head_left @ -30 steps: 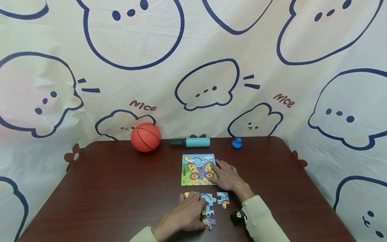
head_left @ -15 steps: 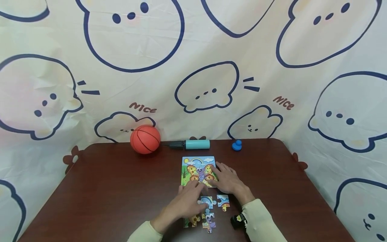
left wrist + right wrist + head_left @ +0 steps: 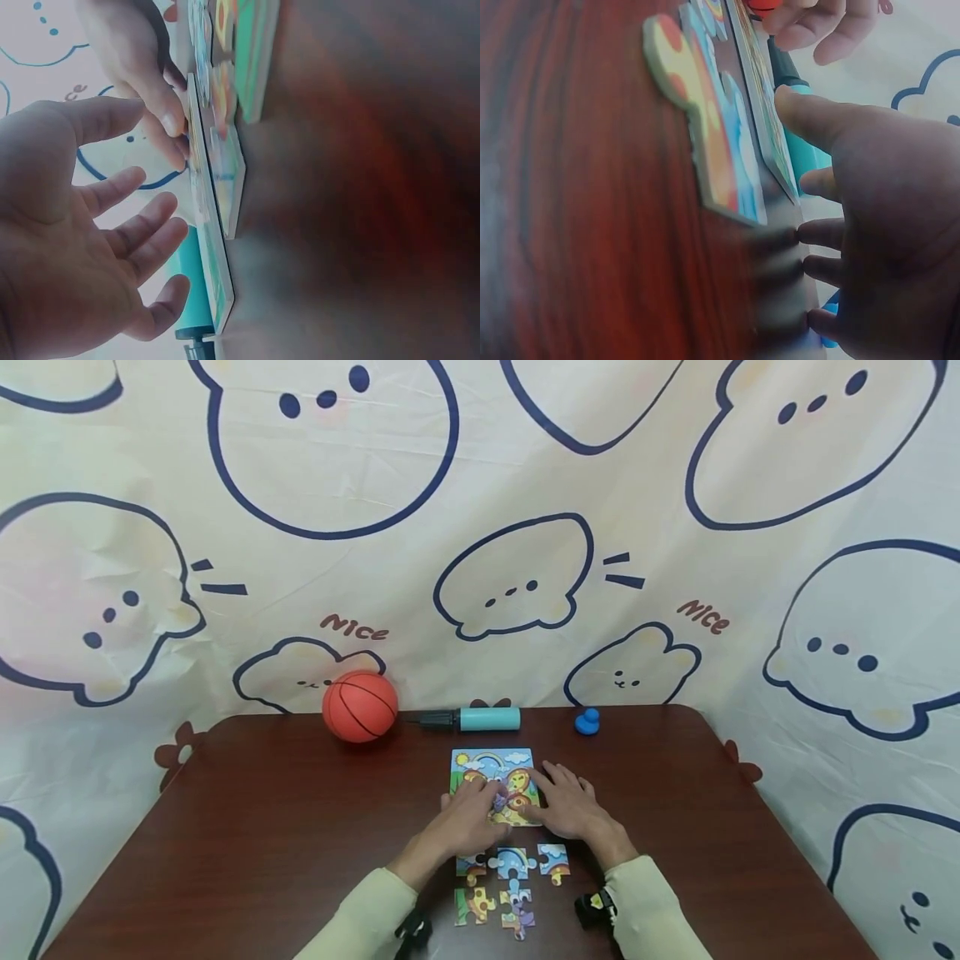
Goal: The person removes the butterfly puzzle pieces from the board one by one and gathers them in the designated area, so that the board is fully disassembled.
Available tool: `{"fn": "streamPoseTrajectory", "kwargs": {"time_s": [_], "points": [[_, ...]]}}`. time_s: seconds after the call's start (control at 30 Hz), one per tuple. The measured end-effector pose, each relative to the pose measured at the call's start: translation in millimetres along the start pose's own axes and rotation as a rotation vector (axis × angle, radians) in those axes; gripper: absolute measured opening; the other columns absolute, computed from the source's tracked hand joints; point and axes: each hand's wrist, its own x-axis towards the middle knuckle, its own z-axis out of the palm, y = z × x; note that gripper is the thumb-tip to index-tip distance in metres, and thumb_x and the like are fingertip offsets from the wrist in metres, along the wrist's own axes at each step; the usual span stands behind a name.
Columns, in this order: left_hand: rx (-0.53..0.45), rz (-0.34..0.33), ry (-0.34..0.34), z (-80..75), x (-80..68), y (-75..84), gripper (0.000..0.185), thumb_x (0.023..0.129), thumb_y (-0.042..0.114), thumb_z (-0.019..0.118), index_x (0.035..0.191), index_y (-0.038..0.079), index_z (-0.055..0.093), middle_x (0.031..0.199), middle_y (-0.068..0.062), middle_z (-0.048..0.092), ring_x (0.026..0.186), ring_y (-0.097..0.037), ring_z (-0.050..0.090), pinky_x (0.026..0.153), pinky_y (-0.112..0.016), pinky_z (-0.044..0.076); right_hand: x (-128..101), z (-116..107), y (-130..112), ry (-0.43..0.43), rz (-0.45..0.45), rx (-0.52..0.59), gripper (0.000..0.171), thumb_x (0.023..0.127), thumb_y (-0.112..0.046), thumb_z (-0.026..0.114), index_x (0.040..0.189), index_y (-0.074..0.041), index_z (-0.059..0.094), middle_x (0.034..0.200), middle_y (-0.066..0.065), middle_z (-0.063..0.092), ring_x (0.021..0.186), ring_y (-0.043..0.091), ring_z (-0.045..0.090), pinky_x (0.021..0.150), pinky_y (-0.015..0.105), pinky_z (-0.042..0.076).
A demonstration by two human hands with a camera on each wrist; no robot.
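A square butterfly picture puzzle (image 3: 491, 760) lies flat on the table. My left hand (image 3: 468, 818) is over its left and lower part, hiding much of the butterfly. In the left wrist view, the fingers of that left hand (image 3: 82, 240) are spread, with nothing held. My right hand (image 3: 573, 806) is at the picture's right edge, thumb toward the lower right corner. The right wrist view shows this right hand (image 3: 900, 210) with its fingers apart and fingertips at the tabletop. Loose jigsaw pieces lie nearer me: a rainbow piece (image 3: 513, 862), a cloud piece (image 3: 553, 858), a purple piece (image 3: 517, 910) and a green-edged piece (image 3: 474, 907).
At the table's back edge are a red basketball (image 3: 360, 706), a turquoise pump (image 3: 489, 719) with a black end, and a small blue toy (image 3: 588, 721). A cartoon-print cloth (image 3: 510, 577) hangs behind the dark wooden table (image 3: 300, 827).
My left hand has moved forward from the loose pieces onto the picture puzzle, uncovering the pieces at left. The right hand has stayed at the picture's right edge.
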Motion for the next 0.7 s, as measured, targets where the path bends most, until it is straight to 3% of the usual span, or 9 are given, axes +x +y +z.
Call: {"fn": "streamPoseTrajectory", "kwargs": {"time_s": [0.27, 0.47, 0.7], "points": [[0.027, -0.033, -0.015, -1.6, 15.0, -3.5, 0.049, 0.084, 0.037, 0.068, 0.128, 0.019, 0.055, 0.123, -0.004, 0.053, 0.118, -0.024, 0.045, 0.085, -0.050, 0.033, -2, -2, 2, -0.010, 0.032, -0.008, 0.075, 0.088, -0.057, 0.059, 0.150, -0.020, 0.037, 0.159, 0.012, 0.026, 0.147, 0.036, 0.020, 0.110, 0.066, 0.017], [0.037, -0.053, -0.016, 0.4, 26.8, -4.9, 0.050, 0.086, 0.038, 0.068, 0.130, 0.018, 0.055, 0.124, -0.006, 0.054, 0.113, -0.025, 0.047, 0.087, -0.051, 0.034, -2, 0, 3, -0.013, 0.035, -0.010, 0.076, 0.087, -0.057, 0.060, 0.150, -0.020, 0.037, 0.159, 0.011, 0.025, 0.147, 0.036, 0.019, 0.110, 0.067, 0.016], [0.046, -0.070, -0.020, 4.4, 38.9, -7.5, 0.051, 0.087, 0.036, 0.068, 0.132, 0.016, 0.056, 0.127, -0.007, 0.053, 0.114, -0.026, 0.046, 0.095, -0.061, 0.032, -1, 1, 4, -0.011, 0.037, -0.023, 0.077, 0.086, -0.059, 0.060, 0.149, -0.020, 0.038, 0.159, 0.011, 0.026, 0.147, 0.036, 0.020, 0.109, 0.067, 0.017]]}}
